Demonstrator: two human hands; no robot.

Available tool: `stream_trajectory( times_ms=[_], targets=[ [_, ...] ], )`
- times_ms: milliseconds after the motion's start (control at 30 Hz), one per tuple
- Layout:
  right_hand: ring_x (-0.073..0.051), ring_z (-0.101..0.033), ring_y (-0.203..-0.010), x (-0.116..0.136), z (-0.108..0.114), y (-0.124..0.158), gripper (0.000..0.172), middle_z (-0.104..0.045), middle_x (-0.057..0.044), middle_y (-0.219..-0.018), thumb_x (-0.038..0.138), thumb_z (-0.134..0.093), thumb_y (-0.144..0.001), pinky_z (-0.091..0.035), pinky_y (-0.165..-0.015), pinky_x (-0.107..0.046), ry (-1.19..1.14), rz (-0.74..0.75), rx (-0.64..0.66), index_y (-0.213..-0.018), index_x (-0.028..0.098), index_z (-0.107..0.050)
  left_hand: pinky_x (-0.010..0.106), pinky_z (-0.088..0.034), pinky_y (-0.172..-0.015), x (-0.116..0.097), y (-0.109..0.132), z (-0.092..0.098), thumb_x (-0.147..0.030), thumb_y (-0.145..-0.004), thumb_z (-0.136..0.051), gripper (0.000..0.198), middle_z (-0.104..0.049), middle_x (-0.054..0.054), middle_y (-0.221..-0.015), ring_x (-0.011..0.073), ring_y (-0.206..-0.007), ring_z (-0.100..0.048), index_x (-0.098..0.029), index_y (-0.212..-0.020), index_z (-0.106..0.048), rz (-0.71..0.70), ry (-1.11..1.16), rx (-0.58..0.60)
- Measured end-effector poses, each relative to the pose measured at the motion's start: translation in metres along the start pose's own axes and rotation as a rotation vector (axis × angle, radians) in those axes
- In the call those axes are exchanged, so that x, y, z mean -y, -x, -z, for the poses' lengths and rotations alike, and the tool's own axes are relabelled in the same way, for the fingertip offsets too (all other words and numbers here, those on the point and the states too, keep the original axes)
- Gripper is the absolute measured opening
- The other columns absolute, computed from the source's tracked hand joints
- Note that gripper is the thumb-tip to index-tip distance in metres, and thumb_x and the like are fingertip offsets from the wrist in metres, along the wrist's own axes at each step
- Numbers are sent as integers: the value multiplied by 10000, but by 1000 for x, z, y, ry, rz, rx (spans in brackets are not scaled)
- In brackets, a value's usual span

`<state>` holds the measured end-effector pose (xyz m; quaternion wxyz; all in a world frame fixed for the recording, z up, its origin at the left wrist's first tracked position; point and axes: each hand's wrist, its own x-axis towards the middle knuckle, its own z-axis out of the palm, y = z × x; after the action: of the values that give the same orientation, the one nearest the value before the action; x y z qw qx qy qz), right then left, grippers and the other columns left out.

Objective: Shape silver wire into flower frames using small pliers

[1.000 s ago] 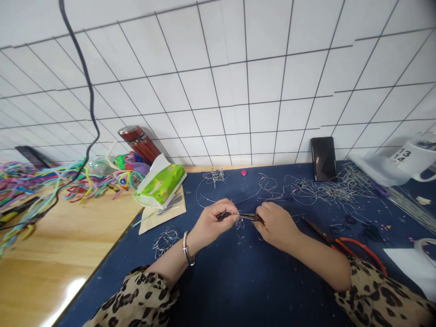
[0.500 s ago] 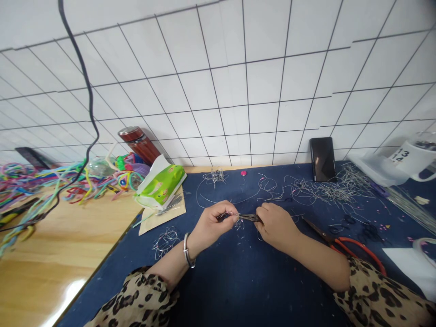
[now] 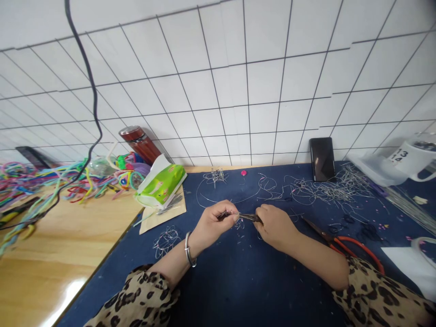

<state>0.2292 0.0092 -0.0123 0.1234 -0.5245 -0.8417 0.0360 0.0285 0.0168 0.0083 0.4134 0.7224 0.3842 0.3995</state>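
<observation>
Over the dark blue mat (image 3: pixel 218 281), my left hand (image 3: pixel 213 225) pinches a thin piece of wire (image 3: pixel 235 213) between thumb and fingers. My right hand (image 3: pixel 276 227) is closed round a pair of pliers (image 3: pixel 251 217), whose narrow jaws point left and meet the wire at my left fingertips. The handles are mostly hidden in my right palm. Just below the jaws shows a small tangle of wire (image 3: pixel 240 224). A loose wire coil (image 3: pixel 166 241) lies left of my left wrist, and orange-handled scissors (image 3: pixel 340 243) lie beside my right forearm.
Heaped wire (image 3: pixel 335 186) lies before a black phone (image 3: pixel 322 159) leaning on the tiled wall. At left are a green tissue pack (image 3: pixel 163 184), a red flask (image 3: pixel 141 145) and colourful pipe cleaners (image 3: pixel 78 181). A white mug (image 3: pixel 413 156) stands at right. A black cable (image 3: pixel 91 91) hangs at left.
Almost nothing differs. Both hands keep their hold at nearly the same spot, and the view has shifted very slightly.
</observation>
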Motion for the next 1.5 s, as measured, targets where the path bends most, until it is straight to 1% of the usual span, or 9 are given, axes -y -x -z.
stream_trajectory(
  times_ms=[300, 433, 533, 667, 833, 1033, 1133, 1333, 1500],
  targets=[
    [-141, -495, -721, 0, -4, 0, 202, -539, -25, -760, 326, -390, -872, -304, -615, -252, -6, -25, -5, -753, 193, -484, 216, -378, -587, 5, -3, 1, -251, -792, -576, 122, -542, 1, -682, 96, -612, -470, -134, -765, -590, 119, 60, 4],
    [-152, -488, -732, -1, -3, -1, 260, -537, -40, -778, 394, -377, -879, -310, -627, -258, 40, -68, -34, -769, 192, -496, 222, -399, -608, 11, -7, 3, -256, -775, -601, 132, -567, 0, -661, 95, -609, -496, -124, -791, -604, 212, 218, 42],
    [-159, -486, -753, -4, 0, -2, 290, -535, -48, -800, 425, -360, -883, -315, -642, -261, 52, -79, -42, -796, 188, -504, 212, -409, -604, 18, -9, 6, -247, -719, -670, 156, -578, -2, -637, 87, -587, -511, -114, -783, -617, 312, 407, -29],
    [-171, -489, -787, -3, 9, -1, 303, -541, -65, -826, 431, -376, -875, -325, -689, -278, 93, 4, 52, -846, 172, -530, 214, -441, -594, 27, -10, 14, -301, -748, -642, 205, -613, 36, -724, 96, -605, -558, -114, -828, -615, 409, 602, -105],
    [-172, -489, -774, 15, 20, 13, 259, -547, -41, -794, 443, -495, -807, -323, -684, -286, 135, 133, 127, -800, 190, -554, 266, -495, -636, 36, -5, 24, -305, -789, -589, 235, -631, 91, -794, 130, -658, -600, -93, -884, -626, 464, 755, -107],
    [-202, -467, -853, 29, 31, 40, 293, -542, -51, -871, 463, -584, -733, -321, -732, -325, 143, 259, 191, -839, 194, -541, 309, -513, -710, 31, 22, 26, -243, -796, -568, 210, -652, 133, -856, 164, -727, -625, -78, -906, -637, 503, 887, -67],
    [-184, -464, -841, 30, 34, 45, 182, -541, -42, -843, 377, -524, -801, -318, -732, -316, 125, 288, 230, -829, 199, -546, 329, -496, -783, 23, 38, 24, -115, -739, -599, 222, -648, 143, -944, 187, -818, -629, -85, -957, -632, 504, 932, -40],
    [-183, -472, -859, 33, 31, 41, 187, -558, -52, -845, 306, -429, -865, -329, -752, -323, 129, 248, 160, -812, 193, -569, 350, -446, -878, 18, 55, 22, -28, -697, -625, 337, -621, 150, -1044, 210, -939, -602, -96, -1026, -618, 486, 972, -9],
    [-137, -524, -805, 31, 29, 18, 229, -588, -26, -830, 257, -362, -887, -377, -719, -268, -185, 45, 138, -861, 205, -584, 369, -427, -894, 19, 58, 20, -53, -720, -608, 360, -602, 146, -1093, 211, -949, -598, -119, -1074, -599, 474, 980, 66]
  ],
)
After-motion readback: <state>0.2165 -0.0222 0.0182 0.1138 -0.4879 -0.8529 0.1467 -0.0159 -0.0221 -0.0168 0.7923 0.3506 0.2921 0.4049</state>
